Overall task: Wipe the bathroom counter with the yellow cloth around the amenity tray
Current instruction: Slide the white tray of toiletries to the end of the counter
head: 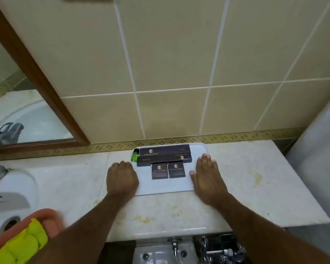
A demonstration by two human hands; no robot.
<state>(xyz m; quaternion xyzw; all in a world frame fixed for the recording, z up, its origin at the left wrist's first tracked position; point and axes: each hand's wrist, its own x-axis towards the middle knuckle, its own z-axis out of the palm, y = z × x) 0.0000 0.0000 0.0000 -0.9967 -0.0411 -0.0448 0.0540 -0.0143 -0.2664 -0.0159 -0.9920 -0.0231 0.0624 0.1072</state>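
Observation:
The white amenity tray [160, 185] lies on the pale marble counter [255, 197] against the tiled wall. It carries several dark boxes [164, 151] and a small green bottle [134, 156]. My left hand [121, 176] is curled over the tray's left edge. My right hand [206, 178] lies along its right edge, fingers stretched out and thumb on the tray. The yellow cloth [25, 242] is bunched at the bottom left, draped over an orange rounded thing [50, 221], with neither hand on it.
A white sink [10, 189] with its drain sits at the left end of the counter. A wood-framed mirror [17, 111] hangs above it. Yellowish stains [256, 178] mark the counter right of and in front of the tray. Metal plumbing [213, 248] shows below the counter's front edge.

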